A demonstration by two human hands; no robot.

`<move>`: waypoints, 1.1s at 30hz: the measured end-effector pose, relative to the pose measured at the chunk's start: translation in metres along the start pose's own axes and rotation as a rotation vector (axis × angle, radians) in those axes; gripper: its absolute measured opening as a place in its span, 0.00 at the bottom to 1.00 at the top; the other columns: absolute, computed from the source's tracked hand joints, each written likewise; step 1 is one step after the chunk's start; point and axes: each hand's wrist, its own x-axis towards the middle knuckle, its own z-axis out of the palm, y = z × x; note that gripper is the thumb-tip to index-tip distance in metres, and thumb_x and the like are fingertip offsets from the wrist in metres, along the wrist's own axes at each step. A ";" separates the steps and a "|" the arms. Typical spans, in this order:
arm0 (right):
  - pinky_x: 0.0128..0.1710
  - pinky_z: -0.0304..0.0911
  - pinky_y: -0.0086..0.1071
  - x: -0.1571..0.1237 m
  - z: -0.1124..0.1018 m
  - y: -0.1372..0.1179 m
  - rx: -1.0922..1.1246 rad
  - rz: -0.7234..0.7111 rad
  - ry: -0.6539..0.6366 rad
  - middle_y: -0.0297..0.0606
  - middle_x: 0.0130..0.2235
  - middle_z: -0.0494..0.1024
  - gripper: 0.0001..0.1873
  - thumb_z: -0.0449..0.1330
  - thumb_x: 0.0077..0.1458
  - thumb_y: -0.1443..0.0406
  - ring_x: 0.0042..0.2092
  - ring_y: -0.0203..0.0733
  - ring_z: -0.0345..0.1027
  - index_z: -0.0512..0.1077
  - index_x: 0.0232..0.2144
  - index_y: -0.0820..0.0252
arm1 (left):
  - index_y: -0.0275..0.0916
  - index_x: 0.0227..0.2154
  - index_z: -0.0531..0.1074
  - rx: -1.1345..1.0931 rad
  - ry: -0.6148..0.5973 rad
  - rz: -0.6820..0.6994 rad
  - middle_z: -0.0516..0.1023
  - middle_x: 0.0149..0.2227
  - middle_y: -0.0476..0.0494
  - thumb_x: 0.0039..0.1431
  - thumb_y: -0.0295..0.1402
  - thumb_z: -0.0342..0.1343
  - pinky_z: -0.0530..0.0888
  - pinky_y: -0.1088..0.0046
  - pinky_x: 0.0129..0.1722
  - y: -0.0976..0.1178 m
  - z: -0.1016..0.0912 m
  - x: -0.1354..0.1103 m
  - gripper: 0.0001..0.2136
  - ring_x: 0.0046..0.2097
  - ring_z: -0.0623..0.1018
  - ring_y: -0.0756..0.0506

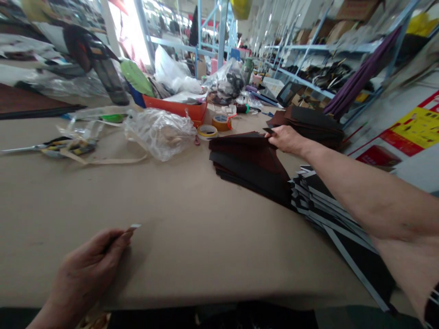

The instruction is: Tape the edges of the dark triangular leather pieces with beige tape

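Note:
My right hand [286, 138] reaches far across the table, its fingers pinched on the top sheet of a stack of dark brown and black sheets [254, 164]. Nearer me on the right lies a fanned stack of black sheets with grey edges [329, 205] under my forearm. My left hand [92, 269] rests on the brown table [192, 228] near its front edge, fingers closed on a small thin pale strip [134, 226] that sticks out past the fingertips.
A crumpled clear plastic bag [159, 132], two tape rolls [216, 127], an orange tray [178, 108] and scissors [30, 148] lie further back. Another dark sheet pile [308, 121] sits at the far right. Blue metal shelving [308, 59] stands behind and to the right.

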 end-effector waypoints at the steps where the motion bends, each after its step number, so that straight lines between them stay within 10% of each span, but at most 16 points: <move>1: 0.40 0.63 0.30 -0.002 -0.011 -0.001 0.018 -0.009 0.051 0.44 0.41 0.79 0.18 0.51 0.55 0.71 0.43 0.44 0.72 0.74 0.46 0.67 | 0.42 0.34 0.73 -0.013 -0.001 0.007 0.78 0.29 0.51 0.51 0.45 0.52 0.69 0.79 0.33 0.003 0.000 -0.001 0.13 0.31 0.75 0.48; 8: 0.37 0.63 0.31 -0.102 -0.036 -0.056 0.057 -0.467 0.144 0.39 0.38 0.79 0.12 0.55 0.56 0.68 0.38 0.42 0.73 0.76 0.40 0.60 | 0.37 0.28 0.71 -0.289 -0.029 -0.054 0.76 0.27 0.50 0.49 0.42 0.57 0.66 0.79 0.34 0.031 -0.019 -0.003 0.12 0.31 0.72 0.50; 12: 0.34 0.62 0.26 -0.199 0.017 -0.076 0.039 -0.680 0.054 0.39 0.37 0.78 0.12 0.54 0.56 0.74 0.36 0.37 0.72 0.74 0.39 0.58 | 0.36 0.23 0.69 -0.506 -0.191 -0.031 0.75 0.25 0.48 0.50 0.44 0.57 0.66 0.77 0.32 0.050 -0.044 -0.018 0.14 0.28 0.69 0.51; 17: 0.29 0.63 0.27 -0.274 0.093 -0.070 0.159 -0.601 0.044 0.40 0.37 0.77 0.14 0.52 0.55 0.75 0.31 0.37 0.72 0.74 0.40 0.59 | 0.37 0.24 0.68 -0.553 -0.614 -0.046 0.66 0.16 0.54 0.51 0.44 0.54 0.59 0.78 0.23 0.082 -0.038 -0.066 0.13 0.20 0.62 0.53; 24: 0.31 0.63 0.28 -0.277 0.064 -0.121 1.029 0.023 -0.253 0.34 0.30 0.73 0.13 0.59 0.54 0.58 0.31 0.36 0.68 0.74 0.39 0.58 | 0.37 0.20 0.66 -0.438 -0.780 0.081 0.64 0.17 0.53 0.56 0.38 0.50 0.57 0.76 0.22 0.127 0.004 -0.108 0.13 0.21 0.60 0.54; 28: 0.29 0.61 0.28 -0.266 0.051 -0.156 1.408 0.081 -0.470 0.34 0.30 0.71 0.14 0.60 0.51 0.57 0.29 0.34 0.64 0.71 0.37 0.60 | 0.37 0.19 0.64 -0.286 -0.704 0.182 0.64 0.18 0.53 0.57 0.38 0.50 0.57 0.75 0.22 0.136 0.016 -0.109 0.14 0.22 0.61 0.53; 33: 0.27 0.56 0.27 -0.259 0.064 -0.166 1.360 0.064 -0.472 0.30 0.25 0.66 0.06 0.57 0.51 0.64 0.27 0.32 0.58 0.68 0.25 0.61 | 0.38 0.18 0.62 -0.242 -0.713 0.196 0.62 0.18 0.52 0.56 0.38 0.49 0.55 0.75 0.22 0.138 0.024 -0.106 0.14 0.22 0.59 0.53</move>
